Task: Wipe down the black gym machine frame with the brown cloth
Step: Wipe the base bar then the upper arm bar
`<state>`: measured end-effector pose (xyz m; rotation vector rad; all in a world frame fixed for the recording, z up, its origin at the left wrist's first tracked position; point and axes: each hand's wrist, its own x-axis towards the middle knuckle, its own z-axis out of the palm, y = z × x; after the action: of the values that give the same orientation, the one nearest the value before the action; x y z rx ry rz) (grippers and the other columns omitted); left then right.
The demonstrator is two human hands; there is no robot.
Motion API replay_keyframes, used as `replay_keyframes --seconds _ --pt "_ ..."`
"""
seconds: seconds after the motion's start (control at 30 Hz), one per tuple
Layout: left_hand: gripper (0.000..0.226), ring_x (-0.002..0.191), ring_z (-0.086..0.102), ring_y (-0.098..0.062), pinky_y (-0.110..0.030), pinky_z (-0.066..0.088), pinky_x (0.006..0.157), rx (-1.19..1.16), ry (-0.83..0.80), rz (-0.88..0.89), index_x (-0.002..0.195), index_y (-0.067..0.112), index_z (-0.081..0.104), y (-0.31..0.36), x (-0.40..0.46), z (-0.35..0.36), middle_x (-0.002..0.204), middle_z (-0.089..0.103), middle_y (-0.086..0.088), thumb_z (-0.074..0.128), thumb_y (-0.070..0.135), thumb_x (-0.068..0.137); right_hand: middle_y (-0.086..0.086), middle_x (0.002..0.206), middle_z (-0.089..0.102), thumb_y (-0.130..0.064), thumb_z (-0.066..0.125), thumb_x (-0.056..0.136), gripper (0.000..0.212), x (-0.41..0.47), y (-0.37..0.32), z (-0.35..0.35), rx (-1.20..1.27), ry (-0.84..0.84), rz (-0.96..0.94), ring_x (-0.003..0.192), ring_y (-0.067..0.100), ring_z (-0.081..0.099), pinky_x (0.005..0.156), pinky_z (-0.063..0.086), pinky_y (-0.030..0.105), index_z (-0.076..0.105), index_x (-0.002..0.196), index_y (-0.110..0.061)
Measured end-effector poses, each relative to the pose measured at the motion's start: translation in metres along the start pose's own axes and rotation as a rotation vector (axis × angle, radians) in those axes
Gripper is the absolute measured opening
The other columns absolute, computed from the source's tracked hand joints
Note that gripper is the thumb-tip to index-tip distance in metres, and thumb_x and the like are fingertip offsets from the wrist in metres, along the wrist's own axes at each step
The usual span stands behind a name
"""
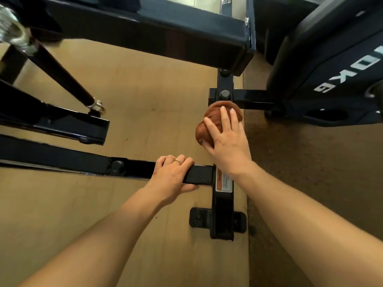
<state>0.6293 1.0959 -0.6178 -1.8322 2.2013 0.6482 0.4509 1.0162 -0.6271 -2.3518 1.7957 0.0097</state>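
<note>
The black gym machine frame (222,216) lies low on the floor, a bar running away from me with a crossbar (87,162) joining it from the left. A bunched brown cloth (211,114) sits on the far part of that bar. My right hand (226,137) lies on top of the cloth, fingers spread over it and thumb at its near side. My left hand (174,175) grips the crossbar near the joint, fingers curled over its far edge and thumb under the near edge. The bar beneath the cloth is hidden.
A large black weight plate (331,65) marked in KG stands at the right on dark carpet (310,172). A padded black beam (145,34) crosses overhead at the back. More black bars (62,125) and a slanted rod with a chrome end stand at left on tan flooring (145,104).
</note>
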Motion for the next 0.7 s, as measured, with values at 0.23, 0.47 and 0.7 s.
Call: replay_keyframes --seconds 0.23,0.47,0.7 --pt "0.053 0.125 0.042 -0.02 -0.04 0.02 0.115 -0.027 0.02 0.011 0.132 0.037 0.038 0.0 -0.001 0.0 0.128 0.047 0.01 0.058 0.064 0.091 0.008 0.169 0.011 -0.056 0.046 0.101 0.058 -0.019 -0.01 -0.003 0.148 0.052 0.098 0.155 0.035 0.007 0.124 0.024 0.054 0.032 0.155 -0.04" --pt "0.053 0.13 0.038 -0.019 -0.04 0.018 0.117 -0.043 0.028 0.015 0.133 0.038 0.037 0.0 -0.001 0.001 0.131 0.045 0.011 0.057 0.064 0.091 0.011 0.161 0.033 -0.039 0.062 0.097 0.059 -0.08 -0.021 0.017 0.223 0.143 0.139 0.148 0.039 0.026 0.108 0.047 0.06 0.042 0.152 -0.034" --pt "0.051 0.129 0.037 -0.018 -0.039 0.013 0.116 -0.048 0.049 0.026 0.132 0.038 0.037 -0.003 -0.002 0.003 0.131 0.045 0.012 0.056 0.064 0.092 0.013 0.164 0.031 -0.034 0.06 0.101 0.048 0.036 0.01 0.002 -0.026 0.182 -0.105 0.153 0.042 0.021 0.123 0.02 0.058 0.048 0.148 -0.03"
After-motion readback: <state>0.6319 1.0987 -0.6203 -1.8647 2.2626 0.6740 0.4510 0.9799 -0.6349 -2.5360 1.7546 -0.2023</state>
